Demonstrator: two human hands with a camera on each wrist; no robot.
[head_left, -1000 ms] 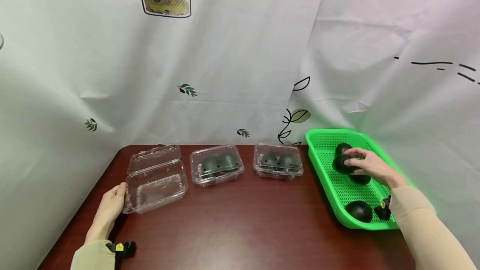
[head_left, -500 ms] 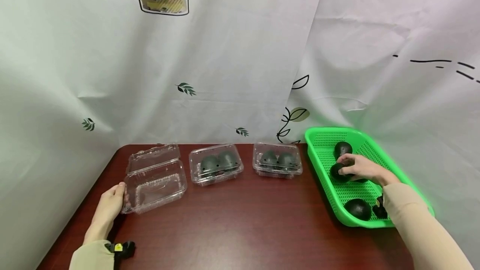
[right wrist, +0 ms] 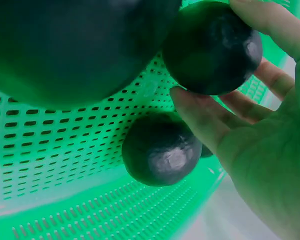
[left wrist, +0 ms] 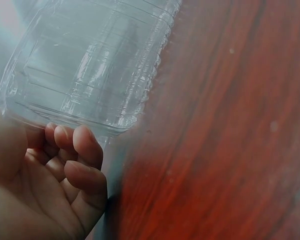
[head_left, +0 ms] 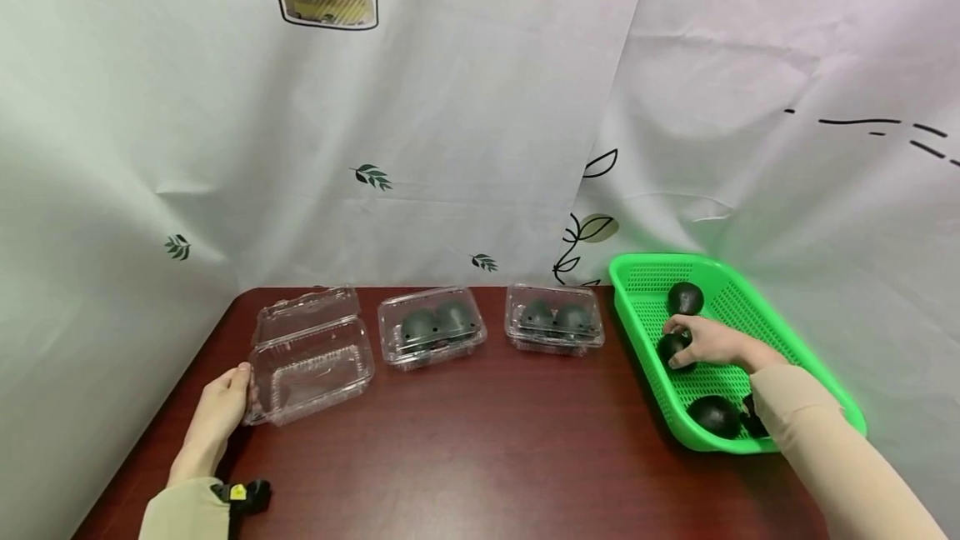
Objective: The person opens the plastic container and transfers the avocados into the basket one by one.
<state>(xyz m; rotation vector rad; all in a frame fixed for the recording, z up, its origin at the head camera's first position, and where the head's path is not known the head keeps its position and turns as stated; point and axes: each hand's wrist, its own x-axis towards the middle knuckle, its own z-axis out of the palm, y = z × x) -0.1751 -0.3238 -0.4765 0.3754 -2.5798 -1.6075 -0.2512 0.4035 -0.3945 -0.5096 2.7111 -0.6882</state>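
With its fingers curled at the near left side, my left hand (head_left: 212,419) holds an open clear plastic clamshell box (head_left: 318,386). In the left wrist view the fingertips (left wrist: 86,145) meet the box's rim. My right hand (head_left: 712,342) reaches into a green mesh basket (head_left: 652,394) and grips a dark, round avocado (head_left: 672,350). The right wrist view shows the thumb and fingers around this avocado (right wrist: 212,50), with another avocado (right wrist: 162,150) close beside the fingers. More avocados lie in the basket: one at the back (head_left: 686,298), one large avocado (head_left: 716,417) at the front.
Two closed clamshell boxes, the middle box (head_left: 432,329) and the right box (head_left: 555,321), each hold two dark green fruits. They stand along the back of the brown table (head_left: 480,448). A white printed cloth (head_left: 450,107) hangs behind the table.
My right hand has moved left and slightly lower in the basket, and its fingers have closed around an avocado. The left hand and its box have stayed in place.
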